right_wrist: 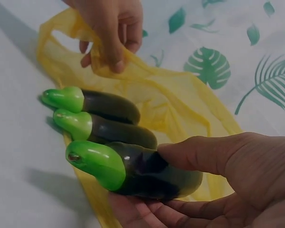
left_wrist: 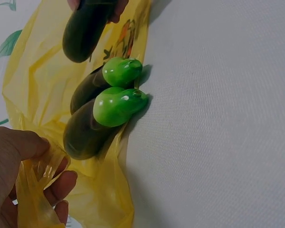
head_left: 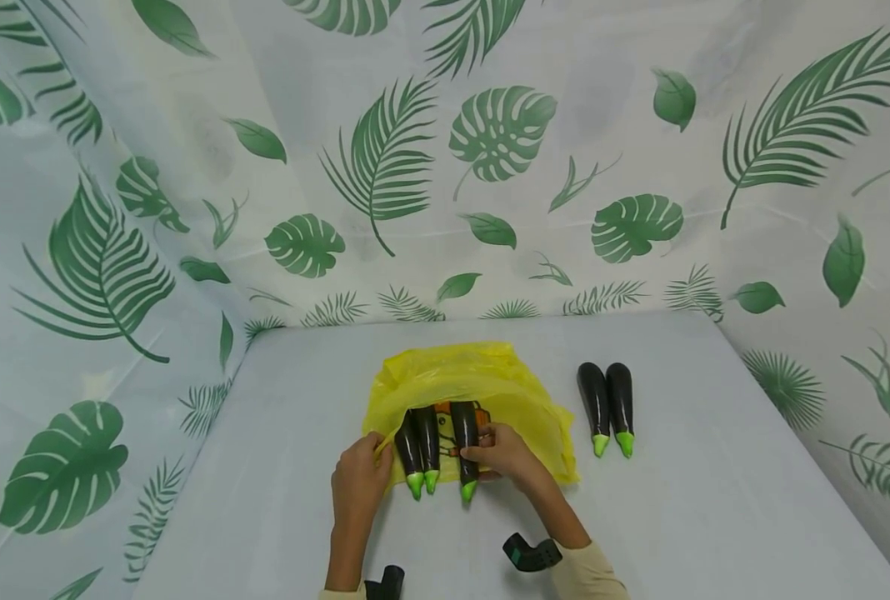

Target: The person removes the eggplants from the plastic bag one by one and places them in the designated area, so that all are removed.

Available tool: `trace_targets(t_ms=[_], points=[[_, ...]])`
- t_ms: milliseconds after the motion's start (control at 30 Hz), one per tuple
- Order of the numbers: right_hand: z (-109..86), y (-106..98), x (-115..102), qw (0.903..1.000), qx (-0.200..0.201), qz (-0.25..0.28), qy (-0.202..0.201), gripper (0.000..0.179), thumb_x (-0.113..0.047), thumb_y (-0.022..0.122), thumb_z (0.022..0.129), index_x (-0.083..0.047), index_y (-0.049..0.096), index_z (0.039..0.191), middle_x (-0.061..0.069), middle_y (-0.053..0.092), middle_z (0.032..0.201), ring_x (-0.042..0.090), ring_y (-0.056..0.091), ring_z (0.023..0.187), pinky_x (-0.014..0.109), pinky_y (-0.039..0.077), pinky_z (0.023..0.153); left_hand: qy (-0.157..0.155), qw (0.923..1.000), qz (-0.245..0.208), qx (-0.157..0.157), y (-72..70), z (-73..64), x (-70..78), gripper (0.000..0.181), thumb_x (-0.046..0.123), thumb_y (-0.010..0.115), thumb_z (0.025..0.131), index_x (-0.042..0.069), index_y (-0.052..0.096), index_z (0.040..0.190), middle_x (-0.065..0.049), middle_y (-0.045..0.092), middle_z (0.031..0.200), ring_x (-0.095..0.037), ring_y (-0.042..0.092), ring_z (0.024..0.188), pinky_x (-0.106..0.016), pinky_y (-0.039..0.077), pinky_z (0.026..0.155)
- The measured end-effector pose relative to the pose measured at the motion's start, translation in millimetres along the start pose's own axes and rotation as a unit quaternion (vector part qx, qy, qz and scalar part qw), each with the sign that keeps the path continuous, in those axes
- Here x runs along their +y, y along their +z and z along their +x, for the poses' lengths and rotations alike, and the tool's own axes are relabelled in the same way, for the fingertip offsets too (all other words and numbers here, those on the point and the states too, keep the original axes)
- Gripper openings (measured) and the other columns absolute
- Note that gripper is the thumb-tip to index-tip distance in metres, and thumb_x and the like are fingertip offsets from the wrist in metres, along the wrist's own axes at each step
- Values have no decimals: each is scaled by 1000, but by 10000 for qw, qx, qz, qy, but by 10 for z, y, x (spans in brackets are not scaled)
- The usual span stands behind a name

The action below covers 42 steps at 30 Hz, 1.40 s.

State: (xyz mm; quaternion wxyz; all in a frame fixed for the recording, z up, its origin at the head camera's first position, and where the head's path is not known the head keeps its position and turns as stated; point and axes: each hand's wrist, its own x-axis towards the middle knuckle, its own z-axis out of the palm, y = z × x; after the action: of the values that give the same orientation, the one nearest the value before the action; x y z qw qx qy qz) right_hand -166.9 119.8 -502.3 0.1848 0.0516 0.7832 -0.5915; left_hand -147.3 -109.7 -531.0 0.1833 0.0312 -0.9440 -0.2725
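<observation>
A yellow plastic bag [head_left: 445, 375] lies on the table with its mouth towards me. My left hand [head_left: 359, 479] pinches the edge of the bag's mouth at the left; the left wrist view shows the thin film [left_wrist: 33, 194] bunched between thumb and fingers. In my right hand [head_left: 507, 452] is a dark eggplant [head_left: 465, 437] with a green cap, gripped between thumb and fingers at the bag's opening. Two more eggplants [right_wrist: 111, 105] lie side by side in the mouth, green ends outward. Their far ends are under the bag's upper layer in the head view.
Two further eggplants [head_left: 608, 404] lie together on the white table [head_left: 685, 517], right of the bag. Leaf-printed sheeting [head_left: 430, 167] stands behind and at both sides. Black wrist devices [head_left: 531, 554] sit near each forearm.
</observation>
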Motion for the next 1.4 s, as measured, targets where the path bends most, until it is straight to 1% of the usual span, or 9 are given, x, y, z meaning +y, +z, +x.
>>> trace_targets(t_ms=[67, 233, 467, 567, 900, 1100, 1300, 1400], points=[[-11, -15, -5, 10000, -24, -75, 20, 45, -6, 74, 84, 12, 54, 120, 13, 57, 91, 19, 68, 78, 42, 58, 66, 44, 10000, 21, -2, 5, 4, -2, 9, 17, 73, 85, 8, 70, 87, -2, 68, 74, -11, 55, 59, -28, 42, 51], [-36, -41, 1, 9996, -186, -224, 60, 45, -5, 74, 83, 11, 53, 120, 14, 58, 91, 19, 68, 75, 41, 58, 64, 46, 10000, 50, -36, 14, 8, 0, 9, 18, 73, 86, 9, 70, 88, -1, 67, 74, -11, 54, 59, -27, 42, 51], [-107, -88, -4, 9981, -581, -77, 167, 54, -3, 71, 84, 11, 46, 130, 18, 60, 99, 21, 68, 77, 42, 59, 67, -16, 9999, 38, -160, -5, 12, 22, 10, 18, 71, 87, 9, 70, 88, -1, 66, 74, -9, 51, 58, -25, 40, 51], [-138, -121, -14, 9971, -738, -103, 134, 57, -5, 72, 85, 11, 45, 132, 18, 59, 101, 20, 67, 77, 41, 59, 67, -4, 9998, 62, -169, -14, 16, 28, 11, 19, 71, 87, 8, 70, 89, -1, 66, 74, -9, 51, 58, -25, 40, 51], [-229, -207, -64, 9912, -1308, -147, -150, 61, -7, 73, 84, 11, 43, 134, 18, 58, 101, 19, 65, 78, 41, 59, 67, -21, 9999, 31, -155, -5, 2, 31, 12, 19, 71, 87, 8, 70, 90, -2, 68, 75, -9, 52, 59, -25, 42, 52], [-259, -246, -75, 9839, -1742, -134, -362, 57, -9, 73, 85, 9, 46, 132, 17, 60, 100, 19, 67, 77, 43, 59, 67, -1, 9999, 33, -103, 8, -11, 23, 11, 19, 71, 87, 9, 70, 89, -1, 68, 75, -9, 51, 58, -26, 41, 52], [-314, -290, -121, 9747, -2158, -177, -550, 54, -11, 72, 86, 6, 48, 131, 17, 61, 103, 20, 66, 83, 43, 59, 69, -36, 9999, 58, -89, 3, -12, 28, 11, 18, 73, 86, 8, 70, 88, -3, 69, 75, -11, 54, 58, -28, 42, 50], [-328, -312, -133, 9725, -2238, -174, -622, 56, -13, 71, 87, 5, 47, 133, 16, 61, 105, 20, 66, 86, 43, 59, 70, -56, 9999, 41, -110, 4, -10, 32, 11, 18, 73, 86, 8, 70, 89, -3, 69, 76, -12, 55, 59, -29, 43, 51]])
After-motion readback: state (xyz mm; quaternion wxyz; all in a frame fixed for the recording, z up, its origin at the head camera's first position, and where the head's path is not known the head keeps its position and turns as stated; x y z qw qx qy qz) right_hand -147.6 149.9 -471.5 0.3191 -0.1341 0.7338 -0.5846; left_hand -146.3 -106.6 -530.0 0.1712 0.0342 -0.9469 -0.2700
